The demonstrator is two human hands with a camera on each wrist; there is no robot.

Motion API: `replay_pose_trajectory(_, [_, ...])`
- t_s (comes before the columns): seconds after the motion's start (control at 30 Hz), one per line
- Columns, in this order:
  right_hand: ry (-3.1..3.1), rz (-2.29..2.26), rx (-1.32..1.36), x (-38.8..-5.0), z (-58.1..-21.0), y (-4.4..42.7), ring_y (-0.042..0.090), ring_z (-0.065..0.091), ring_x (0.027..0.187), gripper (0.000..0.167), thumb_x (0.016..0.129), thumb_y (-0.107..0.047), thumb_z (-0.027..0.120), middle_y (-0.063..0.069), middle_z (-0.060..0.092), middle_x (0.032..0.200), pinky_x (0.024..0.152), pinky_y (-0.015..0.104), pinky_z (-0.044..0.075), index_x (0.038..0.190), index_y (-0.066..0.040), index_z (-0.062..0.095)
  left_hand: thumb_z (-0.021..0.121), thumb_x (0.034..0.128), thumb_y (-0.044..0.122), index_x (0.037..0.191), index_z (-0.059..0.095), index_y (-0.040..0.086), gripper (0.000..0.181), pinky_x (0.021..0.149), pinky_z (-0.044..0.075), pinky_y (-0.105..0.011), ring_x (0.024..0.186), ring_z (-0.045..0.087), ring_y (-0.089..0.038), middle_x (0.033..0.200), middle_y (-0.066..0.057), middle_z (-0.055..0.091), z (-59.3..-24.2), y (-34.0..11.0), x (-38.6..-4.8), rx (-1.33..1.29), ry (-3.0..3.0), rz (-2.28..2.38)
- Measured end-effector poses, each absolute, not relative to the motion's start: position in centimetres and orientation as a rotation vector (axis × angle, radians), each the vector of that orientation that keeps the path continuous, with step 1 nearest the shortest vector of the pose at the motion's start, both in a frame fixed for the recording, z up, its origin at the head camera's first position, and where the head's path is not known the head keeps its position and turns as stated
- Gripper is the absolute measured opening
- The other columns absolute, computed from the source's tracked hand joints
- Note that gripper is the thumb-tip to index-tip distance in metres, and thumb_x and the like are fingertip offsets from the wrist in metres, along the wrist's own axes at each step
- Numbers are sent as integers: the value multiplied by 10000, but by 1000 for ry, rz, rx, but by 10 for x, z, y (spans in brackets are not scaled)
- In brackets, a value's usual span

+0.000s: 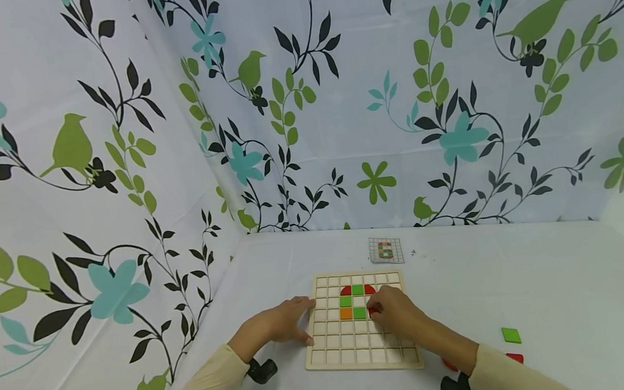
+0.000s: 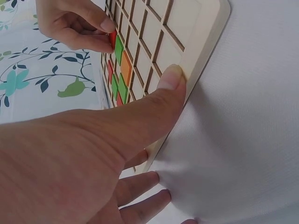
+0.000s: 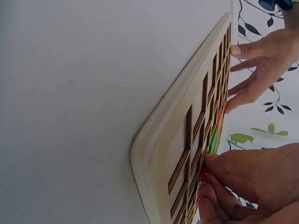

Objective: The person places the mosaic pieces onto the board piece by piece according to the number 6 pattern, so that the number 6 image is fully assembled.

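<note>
A wooden grid board [image 1: 333,358] lies on the white-covered table. Set in its cells are three green tiles [image 1: 359,313], an orange tile [image 1: 346,313] and two red tiles with rounded corners [image 1: 346,291]. My right hand [image 1: 398,312] pinches a red tile [image 3: 204,173] between thumb and fingertip, down at a cell right of the lower green tile. The fingers cover most of that tile. My left hand [image 1: 284,321] rests at the board's left edge, its thumb [image 2: 171,77] on the frame and its other fingers spread along the side.
Behind the board lies a small card [image 1: 385,250] printed with a grid and coloured pattern. To the right are a loose green tile [image 1: 511,335] and a red tile [image 1: 515,358]. Another red piece [image 1: 449,364] is partly hidden by the right forearm. Patterned cloth hangs behind the table.
</note>
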State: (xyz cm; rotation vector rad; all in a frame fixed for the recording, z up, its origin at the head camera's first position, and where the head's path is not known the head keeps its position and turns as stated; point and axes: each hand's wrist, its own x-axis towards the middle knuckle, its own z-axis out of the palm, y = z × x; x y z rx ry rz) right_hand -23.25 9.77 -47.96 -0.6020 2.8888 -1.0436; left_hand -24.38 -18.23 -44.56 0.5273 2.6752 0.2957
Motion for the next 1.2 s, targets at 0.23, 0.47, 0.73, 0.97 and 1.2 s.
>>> replay_pose_trajectory(0.23, [2849,-1080,-589,-234,-477,96,160,653,932,166,889,24,808,32,691,959,834,366,617,1055,17,803,877,882,340,1598,434,86,880,1236,379,-528,1535,400,-336,1656,-127,419,-446,-182,-245,535,2678,282])
replay_pose_trajectory(0.47, [2830,-1098,-594,-235,-478,98,124,613,896,217,894,-27,822,19,683,957,811,324,597,1107,1,792,881,876,346,1599,438,104,882,1232,386,-521,1535,401,-327,1656,-114,422,-447,-182,-246,534,2685,269])
replay_pose_trajectory(0.73, [2839,-1092,-665,-237,-482,101,132,616,875,239,879,-33,839,23,690,947,785,301,591,1107,9,782,881,879,339,1600,438,97,880,1239,376,-522,1539,395,-328,1658,-116,421,-448,-182,-247,538,2683,274])
replay_pose_trajectory(0.97, [2845,-1082,-667,-239,-484,103,126,608,883,270,873,-72,858,18,684,964,793,299,583,1121,4,781,882,877,337,1601,434,93,885,1238,376,-527,1540,394,-332,1659,-121,420,-448,-183,-248,548,2683,279])
replay_pose_trajectory(1.2, [2802,-1175,-661,-242,-473,124,165,631,966,290,931,-143,819,59,718,1073,865,358,589,1188,-20,769,884,876,330,1601,433,88,887,1235,376,-540,1540,392,-345,1660,-129,416,-448,-183,-247,538,2678,297])
